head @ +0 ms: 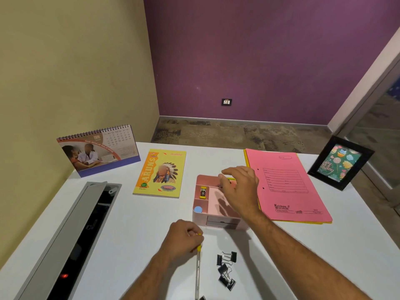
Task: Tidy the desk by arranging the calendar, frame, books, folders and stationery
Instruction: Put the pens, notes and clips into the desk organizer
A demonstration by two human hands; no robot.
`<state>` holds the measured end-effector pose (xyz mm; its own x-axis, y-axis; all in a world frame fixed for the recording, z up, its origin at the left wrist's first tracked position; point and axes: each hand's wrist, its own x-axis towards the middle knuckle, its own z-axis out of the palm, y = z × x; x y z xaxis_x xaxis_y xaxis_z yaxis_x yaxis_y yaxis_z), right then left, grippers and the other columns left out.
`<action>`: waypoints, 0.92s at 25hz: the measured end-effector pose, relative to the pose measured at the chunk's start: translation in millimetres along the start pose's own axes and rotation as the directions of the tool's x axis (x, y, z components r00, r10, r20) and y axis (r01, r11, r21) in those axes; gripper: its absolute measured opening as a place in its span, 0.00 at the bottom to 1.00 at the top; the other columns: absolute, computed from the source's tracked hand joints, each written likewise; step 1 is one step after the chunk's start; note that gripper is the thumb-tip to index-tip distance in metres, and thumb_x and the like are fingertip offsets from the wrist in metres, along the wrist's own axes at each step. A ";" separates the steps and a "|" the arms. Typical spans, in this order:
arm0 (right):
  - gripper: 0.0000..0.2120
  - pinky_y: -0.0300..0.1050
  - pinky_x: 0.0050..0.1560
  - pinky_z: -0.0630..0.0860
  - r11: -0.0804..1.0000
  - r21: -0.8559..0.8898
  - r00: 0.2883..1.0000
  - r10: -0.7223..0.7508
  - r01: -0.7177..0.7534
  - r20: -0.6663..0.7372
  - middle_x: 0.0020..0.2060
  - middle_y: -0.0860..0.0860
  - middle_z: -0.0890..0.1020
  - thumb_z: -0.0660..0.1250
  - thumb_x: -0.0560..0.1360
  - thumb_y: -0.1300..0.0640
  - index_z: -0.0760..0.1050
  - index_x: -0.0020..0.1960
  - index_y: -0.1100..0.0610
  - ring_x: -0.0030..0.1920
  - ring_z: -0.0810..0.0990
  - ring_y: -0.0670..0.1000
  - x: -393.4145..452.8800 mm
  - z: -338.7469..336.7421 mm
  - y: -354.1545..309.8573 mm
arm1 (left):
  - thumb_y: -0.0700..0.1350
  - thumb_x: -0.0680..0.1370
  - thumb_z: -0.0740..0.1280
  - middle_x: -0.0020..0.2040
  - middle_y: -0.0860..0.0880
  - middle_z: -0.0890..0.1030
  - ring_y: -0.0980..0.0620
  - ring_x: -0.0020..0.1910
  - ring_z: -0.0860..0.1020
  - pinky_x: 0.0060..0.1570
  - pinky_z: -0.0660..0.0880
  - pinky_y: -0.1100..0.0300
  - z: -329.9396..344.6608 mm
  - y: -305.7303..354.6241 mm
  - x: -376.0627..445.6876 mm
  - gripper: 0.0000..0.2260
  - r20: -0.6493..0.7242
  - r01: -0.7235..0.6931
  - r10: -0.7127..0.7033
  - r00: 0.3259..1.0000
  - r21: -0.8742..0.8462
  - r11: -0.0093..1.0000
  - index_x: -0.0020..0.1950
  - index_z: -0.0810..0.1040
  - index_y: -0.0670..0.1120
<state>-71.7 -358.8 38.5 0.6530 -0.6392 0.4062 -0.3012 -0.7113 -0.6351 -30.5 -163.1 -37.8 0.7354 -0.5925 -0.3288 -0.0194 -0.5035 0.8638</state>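
A pink desk organiser (pixel 213 207) stands mid-table, holding a yellow stapler (pixel 202 192) and a blue round item (pixel 198 209). My right hand (pixel 240 187) hovers over its back compartment, fingertips pinching something small and dark that I cannot make out. My left hand (pixel 184 238) grips the yellow-capped end of a pen (pixel 197 273) lying on the table. Three black binder clips (pixel 226 269) lie near the front. A yellow notebook (pixel 160 173), pink folder (pixel 287 187), desk calendar (pixel 98 149) and black photo frame (pixel 339 163) sit along the back.
The white table (pixel 134 224) has an open grey cable tray (pixel 75 234) running along its left side. A beige wall borders the left; beyond the far edge are floor and a purple wall. Another dark object peeks in at the bottom edge (pixel 202 298).
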 end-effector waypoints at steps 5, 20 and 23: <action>0.12 0.39 0.46 0.73 0.968 0.230 0.992 -0.116 0.101 0.051 0.44 0.43 0.82 0.73 0.69 0.52 0.82 0.52 0.53 0.46 0.78 0.47 -29.9 -8.3 -11.1 | 0.35 0.71 0.75 0.30 0.46 0.81 0.52 0.27 0.79 0.30 0.78 0.61 -13.1 35.7 10.7 0.11 -0.134 -0.197 0.168 0.977 -0.253 0.947 0.41 0.87 0.52; 0.30 0.32 0.42 0.79 0.937 0.336 0.987 0.047 -0.097 0.154 0.41 0.45 0.81 0.71 0.74 0.63 0.68 0.71 0.46 0.41 0.80 0.43 -20.9 -14.5 -24.3 | 0.51 0.78 0.69 0.48 0.57 0.83 0.56 0.51 0.79 0.46 0.74 0.63 -18.4 -0.3 13.8 0.05 -0.480 -0.235 0.273 0.834 0.139 0.962 0.53 0.81 0.58; 0.26 0.37 0.42 0.81 0.952 0.298 0.997 0.058 -0.068 0.043 0.49 0.46 0.80 0.68 0.76 0.63 0.69 0.71 0.49 0.42 0.82 0.44 -2.4 -13.5 -26.9 | 0.56 0.77 0.68 0.60 0.53 0.81 0.51 0.62 0.76 0.60 0.69 0.58 -13.9 -53.2 4.4 0.17 -0.308 -0.162 0.352 0.884 0.505 0.848 0.64 0.79 0.51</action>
<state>-74.5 -342.1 63.5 0.6639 -0.6659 0.3402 -0.1245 -0.5470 -0.8278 -16.7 -130.2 -80.0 0.8518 -0.5071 0.1314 -0.4776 -0.6487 0.5925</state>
